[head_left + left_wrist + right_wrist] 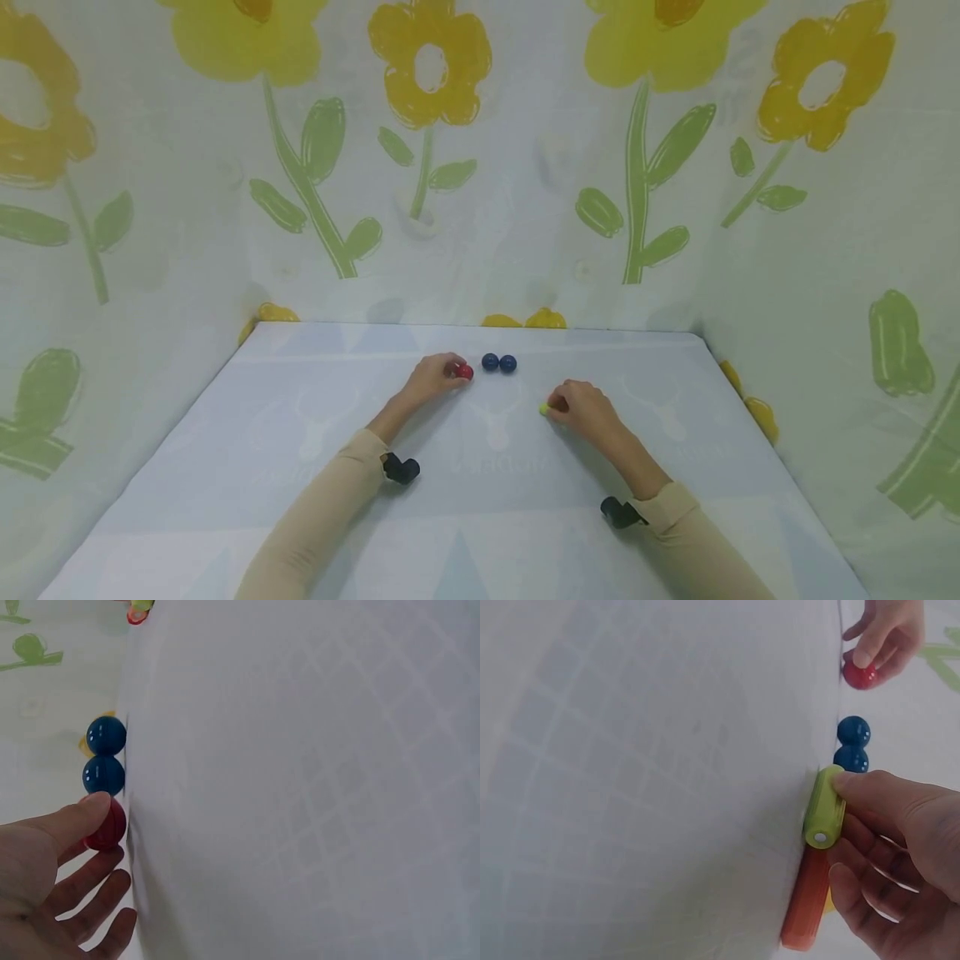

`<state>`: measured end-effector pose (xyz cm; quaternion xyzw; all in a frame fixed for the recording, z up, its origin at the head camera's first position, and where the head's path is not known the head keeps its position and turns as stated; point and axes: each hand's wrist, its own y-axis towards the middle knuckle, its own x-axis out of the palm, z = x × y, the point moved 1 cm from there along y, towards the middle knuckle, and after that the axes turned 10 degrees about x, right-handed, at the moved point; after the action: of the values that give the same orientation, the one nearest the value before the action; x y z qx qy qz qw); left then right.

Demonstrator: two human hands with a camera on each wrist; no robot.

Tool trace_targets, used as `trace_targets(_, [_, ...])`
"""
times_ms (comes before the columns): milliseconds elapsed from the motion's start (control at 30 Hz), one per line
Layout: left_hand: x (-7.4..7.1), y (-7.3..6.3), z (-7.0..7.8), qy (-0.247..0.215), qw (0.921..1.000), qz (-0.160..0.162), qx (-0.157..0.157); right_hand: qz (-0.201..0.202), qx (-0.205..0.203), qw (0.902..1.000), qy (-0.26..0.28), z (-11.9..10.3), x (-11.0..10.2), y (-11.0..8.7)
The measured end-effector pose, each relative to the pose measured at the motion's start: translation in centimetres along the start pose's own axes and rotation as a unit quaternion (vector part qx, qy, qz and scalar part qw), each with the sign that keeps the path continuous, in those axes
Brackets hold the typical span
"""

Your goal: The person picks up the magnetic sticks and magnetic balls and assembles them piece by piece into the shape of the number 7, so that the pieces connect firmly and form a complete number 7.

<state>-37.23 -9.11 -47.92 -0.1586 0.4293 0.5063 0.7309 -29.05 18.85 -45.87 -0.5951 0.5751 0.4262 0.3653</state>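
My left hand (435,377) pinches a glossy red ball (465,372) near the far side of the table. Just right of it, two dark blue balls (490,362) sit side by side, touching or nearly so. In the left wrist view, my thumb lies over the red ball (112,825). My right hand (588,408) pinches a short yellow-green rod (825,810) with a pale, shiny spot on its end. An orange-red rod (806,900) shows beyond the green one in the right wrist view; whether they join I cannot tell. The head view hides it behind my hand.
The table (480,483) has a pale printed cover. A white cloth with yellow flowers (431,75) hangs behind the far edge and along both sides. A dark wrist camera (401,469) sticks out from each sleeve. Something yellow (829,902) peeks out beside the orange-red rod.
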Motion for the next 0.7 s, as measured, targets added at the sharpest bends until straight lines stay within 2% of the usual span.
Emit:
trace_targets(267, [-0.2,-0.9,-0.1,0.001,0.9995,-0.002,0.031,-0.001,0.005,1.0000,0.000,0.1,0.1,0.1])
trace_targets(467, [-0.2,-1.6,0.7,-0.009,0.9998,-0.015,0.008,-0.004,0.008,1.0000,-0.004,0.0,0.2,0.1])
trace_targets(700, [-0.1,-2.2,1.4,-0.010,0.9991,-0.037,0.016,0.001,0.008,0.9999,-0.006,0.0,0.2,0.1])
